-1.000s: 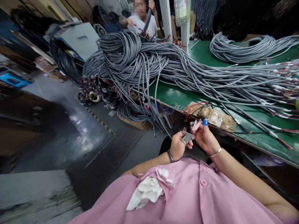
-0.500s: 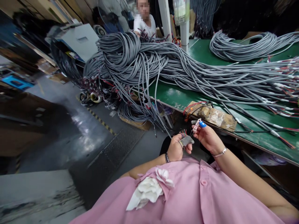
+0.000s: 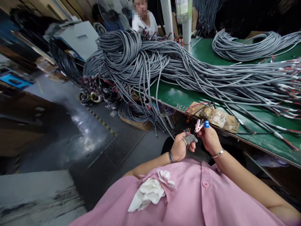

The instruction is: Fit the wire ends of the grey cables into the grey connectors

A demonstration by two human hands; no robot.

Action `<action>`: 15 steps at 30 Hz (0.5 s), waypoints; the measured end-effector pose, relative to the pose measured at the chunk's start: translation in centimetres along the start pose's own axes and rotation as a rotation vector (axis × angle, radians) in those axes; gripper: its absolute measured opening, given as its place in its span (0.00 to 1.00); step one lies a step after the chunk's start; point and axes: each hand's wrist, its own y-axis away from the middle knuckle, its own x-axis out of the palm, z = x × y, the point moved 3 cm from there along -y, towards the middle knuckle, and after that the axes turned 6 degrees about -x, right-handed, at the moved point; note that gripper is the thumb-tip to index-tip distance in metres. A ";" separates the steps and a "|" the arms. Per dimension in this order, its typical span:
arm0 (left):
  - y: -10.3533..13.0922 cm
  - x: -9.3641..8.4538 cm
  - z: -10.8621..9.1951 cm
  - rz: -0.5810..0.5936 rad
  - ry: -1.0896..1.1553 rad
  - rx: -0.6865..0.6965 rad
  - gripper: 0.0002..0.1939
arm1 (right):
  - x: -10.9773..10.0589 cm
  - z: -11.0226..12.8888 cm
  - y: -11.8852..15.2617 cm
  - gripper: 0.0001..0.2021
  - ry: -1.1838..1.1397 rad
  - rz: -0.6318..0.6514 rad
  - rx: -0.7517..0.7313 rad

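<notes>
My left hand (image 3: 180, 147) is closed around the end of a grey cable, with a worn grey covering on the thumb (image 3: 190, 140). Thin coloured wires (image 3: 187, 132) fan out above its fingers. Close by on the right, my right hand (image 3: 208, 138) pinches a small pale pink clip (image 3: 198, 125); a blue cap (image 3: 206, 124) covers one fingertip. The clip is beside the fanned wires, and whether it touches them cannot be made out. Both hands are just off the near edge of the green table (image 3: 171, 95).
A taped wooden block (image 3: 213, 116) with red and black wires lies at the table edge. Many grey cables (image 3: 211, 75) cover the table and hang over its left end. A person (image 3: 144, 22) is behind them. A light box-shaped machine (image 3: 81, 39) stands back left.
Both hands have shifted slightly to the right. The pink clip has turned, and its outline looks wider now. The person at the back has moved a little.
</notes>
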 end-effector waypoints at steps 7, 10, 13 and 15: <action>0.1 0.1 0.0 0.022 -0.010 0.021 0.16 | 1.2 -0.1 -0.3 0.25 -0.274 0.133 0.315; 0.0 0.1 0.1 0.015 -0.021 0.008 0.17 | 1.4 0.0 -0.6 0.24 -0.315 0.127 0.308; -0.2 0.0 0.3 0.005 -0.020 0.002 0.16 | 1.4 -0.3 -0.8 0.22 -0.337 0.090 0.295; -0.3 0.0 0.4 -0.005 -0.025 0.002 0.16 | 1.3 -0.5 -0.9 0.21 -0.351 0.064 0.284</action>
